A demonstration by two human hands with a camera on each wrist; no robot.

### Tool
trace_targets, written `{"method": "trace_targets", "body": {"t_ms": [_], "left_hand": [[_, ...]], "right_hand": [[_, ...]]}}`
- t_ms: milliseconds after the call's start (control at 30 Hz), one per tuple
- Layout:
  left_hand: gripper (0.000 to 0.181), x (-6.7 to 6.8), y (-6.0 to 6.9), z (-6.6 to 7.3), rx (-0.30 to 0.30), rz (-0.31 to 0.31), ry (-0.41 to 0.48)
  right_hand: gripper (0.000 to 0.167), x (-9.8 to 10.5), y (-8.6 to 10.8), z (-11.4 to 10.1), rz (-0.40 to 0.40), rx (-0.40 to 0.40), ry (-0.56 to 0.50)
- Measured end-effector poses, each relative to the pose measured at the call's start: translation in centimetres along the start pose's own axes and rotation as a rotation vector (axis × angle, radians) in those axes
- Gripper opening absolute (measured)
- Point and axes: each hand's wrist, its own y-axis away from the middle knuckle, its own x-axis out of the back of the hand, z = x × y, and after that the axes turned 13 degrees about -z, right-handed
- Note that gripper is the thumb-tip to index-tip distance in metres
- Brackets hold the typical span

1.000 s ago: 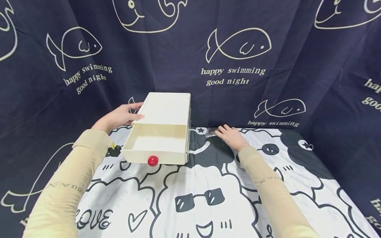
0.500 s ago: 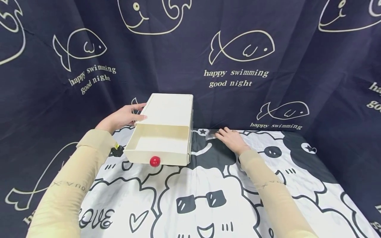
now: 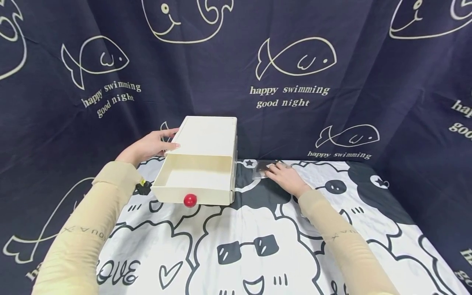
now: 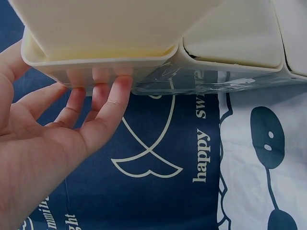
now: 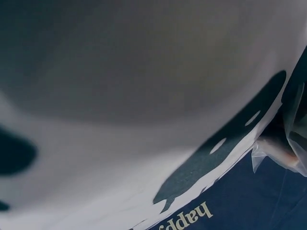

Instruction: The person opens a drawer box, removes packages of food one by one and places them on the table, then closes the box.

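A white drawer unit (image 3: 208, 135) stands at the back of the table, its top drawer (image 3: 195, 194) pulled out, with a red round knob (image 3: 190, 200) on the front. My left hand (image 3: 149, 145) grips the unit's left side; the thumb lies on the top near its front edge. In the left wrist view several fingertips press against the clear side wall (image 4: 158, 86). Farther right, my right hand (image 3: 285, 176) holds a clear plastic bag (image 3: 259, 170) down at the cloth. Part of that plastic bag (image 5: 297, 143) shows at the right wrist view's edge, with a fingertip seen through it.
A sheep-print cloth (image 3: 254, 229) covers the table. A dark blue fish-print curtain (image 3: 206, 73) hangs right behind the unit. A small black object with a yellow part (image 3: 143, 187) sits by the left wrist. Lower drawers (image 4: 235, 38) of the unit are pushed in.
The clear bag has shifted under my right hand and now shows on both sides of the fingers. My left hand and the drawer unit keep their places; the head view sways slightly.
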Motion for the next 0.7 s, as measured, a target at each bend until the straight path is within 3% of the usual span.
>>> {"method": "trace_targets", "body": {"t_ms": [300, 700], "left_hand": [[0.072, 0.0, -0.2, -0.1, 0.013, 0.008, -0.045], [0.069, 0.2, -0.2, -0.3, -0.017, -0.001, 0.005]], "right_hand": [[0.029, 0.3, 0.7, -0.5, -0.093, 0.037, -0.029], [0.021, 0.7, 0.7, -1.2, -0.212, -0.023, -0.100]]}}
